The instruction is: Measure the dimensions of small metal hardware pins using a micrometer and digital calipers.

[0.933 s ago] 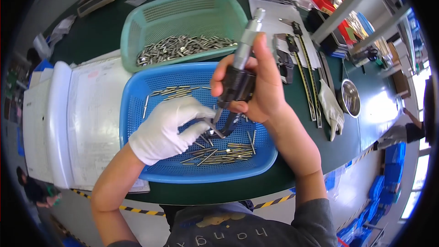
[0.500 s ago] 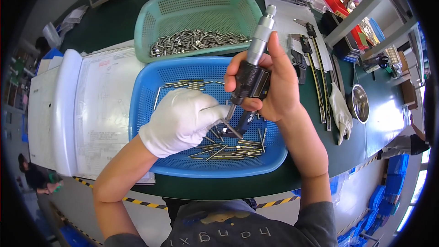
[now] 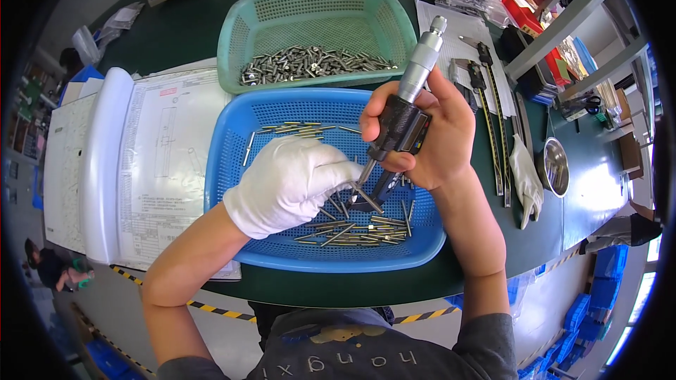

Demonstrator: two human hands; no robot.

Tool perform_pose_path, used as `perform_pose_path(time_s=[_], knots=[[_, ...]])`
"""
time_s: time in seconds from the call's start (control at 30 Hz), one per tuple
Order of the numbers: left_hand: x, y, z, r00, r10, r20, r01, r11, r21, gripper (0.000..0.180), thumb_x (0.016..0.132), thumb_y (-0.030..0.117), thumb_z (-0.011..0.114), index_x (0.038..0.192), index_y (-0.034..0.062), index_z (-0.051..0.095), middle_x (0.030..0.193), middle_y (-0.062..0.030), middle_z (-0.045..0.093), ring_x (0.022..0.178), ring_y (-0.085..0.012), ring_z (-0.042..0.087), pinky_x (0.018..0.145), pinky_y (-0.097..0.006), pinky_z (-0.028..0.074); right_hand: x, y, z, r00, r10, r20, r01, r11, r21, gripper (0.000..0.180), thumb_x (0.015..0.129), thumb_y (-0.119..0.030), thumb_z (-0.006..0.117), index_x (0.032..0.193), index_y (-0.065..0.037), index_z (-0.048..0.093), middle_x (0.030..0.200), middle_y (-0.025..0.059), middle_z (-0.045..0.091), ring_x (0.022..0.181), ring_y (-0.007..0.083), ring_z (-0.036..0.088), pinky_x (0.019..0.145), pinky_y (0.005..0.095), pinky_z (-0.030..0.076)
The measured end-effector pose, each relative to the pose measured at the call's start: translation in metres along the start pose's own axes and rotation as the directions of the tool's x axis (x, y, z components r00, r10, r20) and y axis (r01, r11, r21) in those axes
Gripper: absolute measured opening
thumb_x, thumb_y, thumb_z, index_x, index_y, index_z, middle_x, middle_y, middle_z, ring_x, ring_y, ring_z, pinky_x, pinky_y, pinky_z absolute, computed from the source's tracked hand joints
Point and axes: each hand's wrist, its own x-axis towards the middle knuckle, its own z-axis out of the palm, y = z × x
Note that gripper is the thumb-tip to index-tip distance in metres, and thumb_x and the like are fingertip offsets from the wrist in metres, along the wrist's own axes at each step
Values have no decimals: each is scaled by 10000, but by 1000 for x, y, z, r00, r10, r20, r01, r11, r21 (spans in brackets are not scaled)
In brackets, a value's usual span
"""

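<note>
1 pin (image 3: 366, 193) between micrometer (image 3: 401, 123) jaws

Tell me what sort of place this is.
Probably a factory inspection bench: the right hand holds a micrometer, the gloved left hand a metal pin at its jaws, over baskets of small metal parts, beside a technical drawing.

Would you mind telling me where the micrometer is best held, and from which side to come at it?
Grip the micrometer round its thick black body, as the right hand does, coming from the right. The slim silver barrel slants up and away, so it stays free to turn, and the frame end stays clear for the pin that the gloved left hand feeds in over the blue basket.
</note>
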Motion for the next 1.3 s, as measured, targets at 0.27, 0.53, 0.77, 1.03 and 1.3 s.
perform_pose_path(time_s=[0.27, 0.53, 0.77, 1.03, 1.3], knots=[[0, 1, -2, 1000, 4, -22, -4, 1000, 26, 241, 599, 12, 607, 828, 81, 580, 665, -49, 558, 550, -232, 543, 468, -314, 411, 0, 1, -1, 1000, -3, 23, 2, 999, 52, 674, 839, -543, 202, 835, 61, 501, 700, 198, 546, 339, 130, 386, 289, 199, 312], [3, 5, -8, 999, 28, -17, -25, 992, 123, 140, 637, 64, 606, 776, 78, 594, 635, -36, 549, 514, -217, 530, 446, -314, 415, 0, -2, -4, 998, 56, 1, -56, 994, 93, 736, 783, -622, 246, 799, 50, 546, 680, 196, 571, 337, 145, 391, 314, 213, 318], [2, 10, -4, 998, 2, -56, -2, 1000, -7, 175, 625, 48, 634, 795, 71, 596, 671, -52, 575, 532, -216, 546, 448, -293, 418, -1, 0, -3, 996, 6, 84, -18, 990, 137, 725, 806, -612, 228, 792, 39, 546, 673, 193, 570, 328, 142, 385, 305, 213, 313], [3, 10, -3, 997, 2, -73, -6, 999, -48, 138, 651, 48, 624, 785, 61, 593, 691, -68, 584, 534, -228, 549, 458, -299, 422, -1, -1, -2, 998, -5, 70, -4, 992, 126, 664, 847, -534, 194, 800, 51, 503, 683, 204, 538, 326, 142, 379, 275, 208, 303], [3, 9, -1, 996, -13, -92, 2, 993, -122, 135, 677, 40, 605, 812, 56, 599, 705, -80, 584, 547, -238, 553, 470, -303, 428, -1, 1, -3, 999, -23, 41, 20, 996, 90, 703, 822, -606, 218, 775, 28, 516, 670, 191, 545, 316, 133, 384, 274, 203, 309]])
